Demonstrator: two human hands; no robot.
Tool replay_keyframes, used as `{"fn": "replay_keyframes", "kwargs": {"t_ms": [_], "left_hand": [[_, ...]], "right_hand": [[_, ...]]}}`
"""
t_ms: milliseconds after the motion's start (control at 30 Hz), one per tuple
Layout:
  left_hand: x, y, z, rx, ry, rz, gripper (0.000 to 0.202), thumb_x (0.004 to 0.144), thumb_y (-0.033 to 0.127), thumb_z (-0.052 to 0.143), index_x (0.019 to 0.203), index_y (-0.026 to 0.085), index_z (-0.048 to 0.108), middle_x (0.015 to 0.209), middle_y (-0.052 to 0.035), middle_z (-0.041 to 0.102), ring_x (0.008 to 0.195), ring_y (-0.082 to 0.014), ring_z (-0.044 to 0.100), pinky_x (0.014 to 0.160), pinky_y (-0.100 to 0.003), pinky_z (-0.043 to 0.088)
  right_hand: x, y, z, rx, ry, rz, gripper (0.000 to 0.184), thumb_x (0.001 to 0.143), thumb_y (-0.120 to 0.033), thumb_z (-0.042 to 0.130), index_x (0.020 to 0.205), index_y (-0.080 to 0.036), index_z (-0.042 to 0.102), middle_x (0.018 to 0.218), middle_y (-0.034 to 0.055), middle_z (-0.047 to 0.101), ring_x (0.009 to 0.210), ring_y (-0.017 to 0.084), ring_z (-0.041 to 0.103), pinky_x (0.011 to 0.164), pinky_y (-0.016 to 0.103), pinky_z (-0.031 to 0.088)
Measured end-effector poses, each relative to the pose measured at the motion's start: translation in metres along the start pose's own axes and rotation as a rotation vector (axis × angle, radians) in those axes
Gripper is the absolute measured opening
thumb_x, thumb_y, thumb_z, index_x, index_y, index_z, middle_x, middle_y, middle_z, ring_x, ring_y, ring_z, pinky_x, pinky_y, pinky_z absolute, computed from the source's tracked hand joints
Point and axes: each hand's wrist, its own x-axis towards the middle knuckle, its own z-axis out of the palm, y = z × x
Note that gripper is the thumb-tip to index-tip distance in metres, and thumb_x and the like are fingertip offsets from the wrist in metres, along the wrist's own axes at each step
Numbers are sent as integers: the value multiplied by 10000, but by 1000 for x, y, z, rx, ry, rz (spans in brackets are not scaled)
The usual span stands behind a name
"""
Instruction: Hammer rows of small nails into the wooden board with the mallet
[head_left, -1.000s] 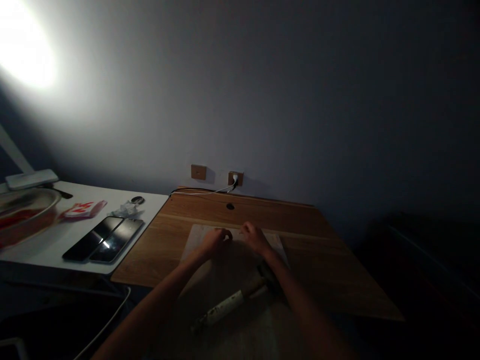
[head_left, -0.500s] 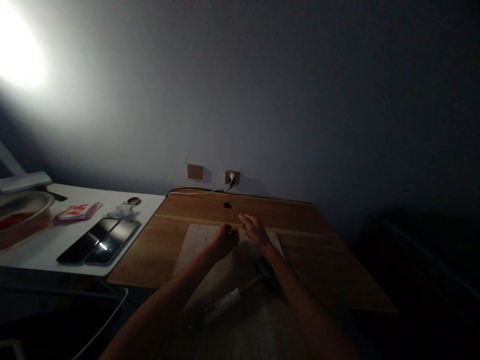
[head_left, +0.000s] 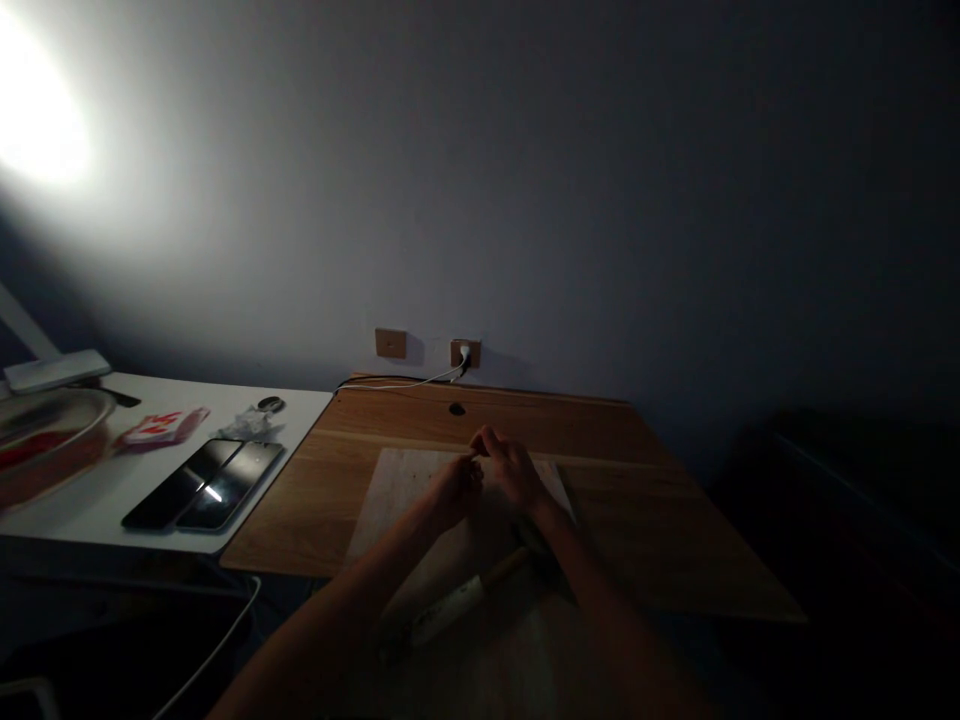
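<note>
My left hand (head_left: pixel 456 487) is closed, fingers curled, above the far part of a pale wooden board (head_left: pixel 397 490). Close beside it, my right hand (head_left: pixel 515 474) is closed too, with thumb and finger pinched near the left hand's fingertips. Whatever lies between the fingers is too small and dark to make out. A hammer (head_left: pixel 450 608) rests on the board below the hands. Its handle is partly pale, and its dark head is partly hidden by my right forearm.
The board lies on a brown wooden table (head_left: pixel 645 510) against the wall. A white table (head_left: pixel 304 408) on the left bears two dark phones (head_left: pixel 229 487), a red-and-white packet (head_left: pixel 166 428), crumpled clear plastic (head_left: pixel 251 424) and a bowl (head_left: pixel 90 405). Cables run to a wall socket (head_left: pixel 466 353).
My hands have come together: the right hand's fingertips now meet the left hand's fingertips, where a gap showed before. The hammer stays on the board.
</note>
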Motion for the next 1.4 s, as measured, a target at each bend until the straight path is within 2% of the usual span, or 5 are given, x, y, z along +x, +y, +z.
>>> {"fn": "replay_keyframes", "kwargs": {"t_ms": [167, 333, 800, 1133, 1400], "left_hand": [[15, -4, 23, 611, 3, 291, 364, 890, 436, 635, 649, 212, 479, 553, 56, 381, 495, -107, 366, 480, -220, 290], [37, -13, 54, 1244, -248, 670, 293, 835, 235, 700, 612, 230, 510, 641, -9, 479, 655, -201, 539, 734, -330, 454], [43, -14, 59, 1225, -398, 738, 290, 1008, 376, 490, 897, 240, 720, 961, -84, 736, 998, -257, 653, 1010, -368, 466], [-72, 42, -46, 1541, -23, 829, 281, 1031, 354, 471, 1064, 224, 718, 1108, -103, 746, 1081, -256, 661, 1010, -406, 468], [-171, 32, -135, 1596, 409, 735, 315, 1003, 445, 449, 1054, 264, 702, 1129, -85, 754, 1092, -281, 679, 996, -443, 511]], "right_hand": [[-20, 24, -42, 84, 196, 93, 643, 890, -846, 427, 857, -248, 659, 829, 48, 695, 820, 229, 673, 819, 345, 537], [-50, 56, -81, 127, 353, 217, 705, 809, -907, 471, 834, -231, 671, 814, 68, 713, 725, 228, 688, 705, 349, 563], [-157, 82, -106, -70, 425, 342, 488, 887, -718, 537, 971, -266, 702, 1018, 77, 766, 1004, 297, 711, 906, 410, 550], [-206, 107, -85, -382, 367, 328, 459, 862, -538, 515, 1133, -232, 726, 1221, 160, 766, 1189, 377, 684, 1075, 581, 480], [-189, 87, -50, -334, 271, 390, 523, 851, -587, 499, 1157, -226, 721, 1272, 156, 752, 1242, 369, 665, 1106, 539, 482]]}}
